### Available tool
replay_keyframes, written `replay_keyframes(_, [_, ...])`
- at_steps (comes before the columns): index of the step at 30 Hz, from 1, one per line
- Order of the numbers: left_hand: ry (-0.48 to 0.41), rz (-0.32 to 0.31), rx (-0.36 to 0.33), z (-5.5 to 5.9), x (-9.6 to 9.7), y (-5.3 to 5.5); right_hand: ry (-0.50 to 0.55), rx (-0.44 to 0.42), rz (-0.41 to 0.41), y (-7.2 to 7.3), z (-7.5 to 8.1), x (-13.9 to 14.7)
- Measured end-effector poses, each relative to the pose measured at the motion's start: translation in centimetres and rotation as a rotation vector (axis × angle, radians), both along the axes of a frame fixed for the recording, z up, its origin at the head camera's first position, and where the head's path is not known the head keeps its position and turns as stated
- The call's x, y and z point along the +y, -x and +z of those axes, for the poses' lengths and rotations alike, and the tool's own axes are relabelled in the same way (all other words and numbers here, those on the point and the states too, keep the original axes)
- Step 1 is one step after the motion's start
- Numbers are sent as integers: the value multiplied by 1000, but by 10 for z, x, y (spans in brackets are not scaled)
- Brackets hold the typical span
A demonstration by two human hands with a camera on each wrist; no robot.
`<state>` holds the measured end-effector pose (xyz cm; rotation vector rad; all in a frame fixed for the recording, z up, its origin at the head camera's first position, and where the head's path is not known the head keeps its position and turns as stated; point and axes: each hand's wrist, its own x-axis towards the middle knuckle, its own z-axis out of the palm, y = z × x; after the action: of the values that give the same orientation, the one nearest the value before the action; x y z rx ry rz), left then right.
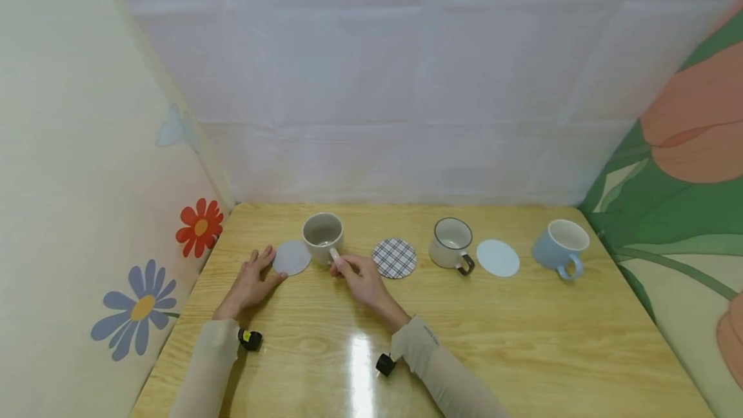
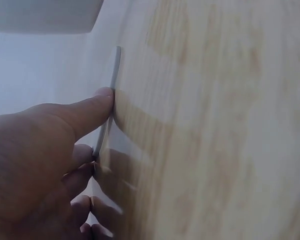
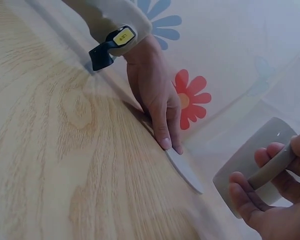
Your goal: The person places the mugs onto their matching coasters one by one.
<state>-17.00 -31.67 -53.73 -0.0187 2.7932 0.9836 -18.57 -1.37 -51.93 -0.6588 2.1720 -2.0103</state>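
My left hand (image 1: 252,284) rests on the table with fingers spread, touching a round grey coaster (image 1: 292,258). In the left wrist view, its thumb (image 2: 92,112) is against the edge of that coaster. My right hand (image 1: 361,279) pinches the handle of a grey mug (image 1: 322,238), just right of the grey coaster. The right wrist view shows the fingers around the mug's handle (image 3: 272,170). Whether the mug's base touches the table cannot be told. A checked coaster (image 1: 395,258) lies to the right of that hand.
Farther right stand a cream mug (image 1: 449,247) with dark rim and handle, a pale blue coaster (image 1: 498,258), and a blue mug (image 1: 560,247). A white cloth (image 1: 371,115) hangs behind the wooden table (image 1: 522,340). Flowered panels flank both sides.
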Motion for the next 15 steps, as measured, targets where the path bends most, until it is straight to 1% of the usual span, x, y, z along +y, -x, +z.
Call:
replay_keyframes(4, [4,-2,2,0,1,0,3,-8,21,1,2,2])
replay_keyframes(11, [6,-1,1,0,1,-1,47,-75,80,6,5,3])
replay_keyframes(15, [2,1,-4,2,2,-1,29,-61,81,8,6,3])
